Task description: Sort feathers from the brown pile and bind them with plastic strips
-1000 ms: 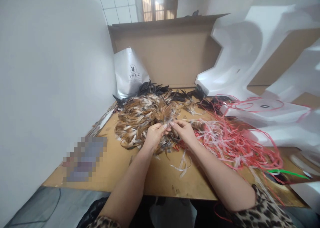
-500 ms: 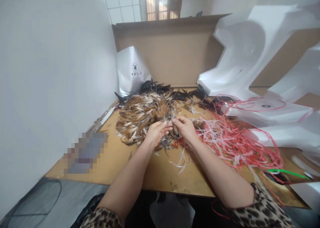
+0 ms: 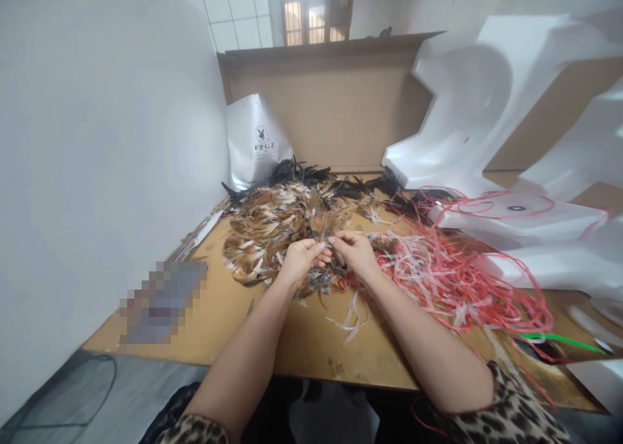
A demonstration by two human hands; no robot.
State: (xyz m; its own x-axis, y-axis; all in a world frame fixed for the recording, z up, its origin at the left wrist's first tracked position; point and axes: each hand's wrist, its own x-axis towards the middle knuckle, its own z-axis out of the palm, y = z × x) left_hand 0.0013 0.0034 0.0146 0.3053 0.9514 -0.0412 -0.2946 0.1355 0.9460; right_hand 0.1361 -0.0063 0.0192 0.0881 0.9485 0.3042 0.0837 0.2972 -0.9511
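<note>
Pinching small feathers between them, the left hand and right hand meet, each grip clenched, beside the feather pile.

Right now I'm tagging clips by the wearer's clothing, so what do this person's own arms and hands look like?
Both forearms are bare. Leopard-print fabric, tan with dark spots, shows at the bottom edge near each upper arm. The left hand and the right hand wear no gloves. No rings, watch or bracelets are visible from this view.
</note>
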